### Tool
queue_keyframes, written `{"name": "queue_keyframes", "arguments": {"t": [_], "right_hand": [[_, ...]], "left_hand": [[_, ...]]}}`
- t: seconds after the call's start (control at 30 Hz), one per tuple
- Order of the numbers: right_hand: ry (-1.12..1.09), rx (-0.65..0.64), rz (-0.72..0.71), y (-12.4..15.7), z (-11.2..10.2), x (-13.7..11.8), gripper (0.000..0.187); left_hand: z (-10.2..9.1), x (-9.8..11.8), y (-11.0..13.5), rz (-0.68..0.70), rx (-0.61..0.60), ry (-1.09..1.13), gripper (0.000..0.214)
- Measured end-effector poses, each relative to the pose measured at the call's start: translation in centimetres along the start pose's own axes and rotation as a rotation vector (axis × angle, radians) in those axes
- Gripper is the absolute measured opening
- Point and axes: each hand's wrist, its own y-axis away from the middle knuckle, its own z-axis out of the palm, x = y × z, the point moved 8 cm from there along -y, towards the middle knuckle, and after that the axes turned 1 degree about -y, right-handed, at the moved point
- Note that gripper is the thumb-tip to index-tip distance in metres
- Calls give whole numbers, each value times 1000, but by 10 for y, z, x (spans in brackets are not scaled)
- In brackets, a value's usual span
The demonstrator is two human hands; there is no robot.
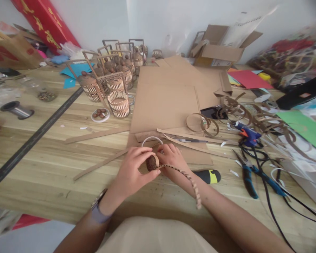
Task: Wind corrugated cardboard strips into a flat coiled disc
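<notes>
Between thumb and fingers, my left hand (pixel 133 170) pinches a small dark brown coil (pixel 151 163) with a paler edge. A corrugated cardboard strip (pixel 185 173) trails from the coil, passing over my right wrist and curving down to a free end. My right hand (pixel 172 159) is curled closed at the coil's right side, where the strip begins; its fingertips are partly hidden. Just behind both hands a white ring (pixel 150 138) stands out over the cardboard. A black and yellow tool handle (pixel 212 176) lies beyond my right wrist.
Cardboard sheets (pixel 163 102) cover the middle of the table. Slatted baskets with handles (pixel 118 103) stand at back left, near a dish of brown balls (pixel 100 115). At right lie a blue glue gun (pixel 249 135), pliers (pixel 250 175), cables and curled cardboard strips (pixel 237 109).
</notes>
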Motion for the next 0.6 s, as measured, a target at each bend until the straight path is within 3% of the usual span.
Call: {"name": "queue_keyframes", "arguments": {"t": [0.1, 0.27, 0.37, 0.5, 0.6], "right_hand": [[-30, 66, -9, -2, -11, 1, 10], [-147, 202, -64, 10, -47, 0, 19], [-205, 275, -2, 18, -56, 6, 16], [-339, 324, 149, 24, -53, 22, 50], [-372, 333, 161, 25, -51, 24, 52]], "left_hand": [[13, 6, 1, 111, -106, -89, 26], [32, 10, 5, 200, -271, -129, 43], [34, 13, 7, 223, -264, -100, 43], [32, 16, 8, 243, -243, -74, 44], [33, 16, 8, 237, -243, -70, 44]]}}
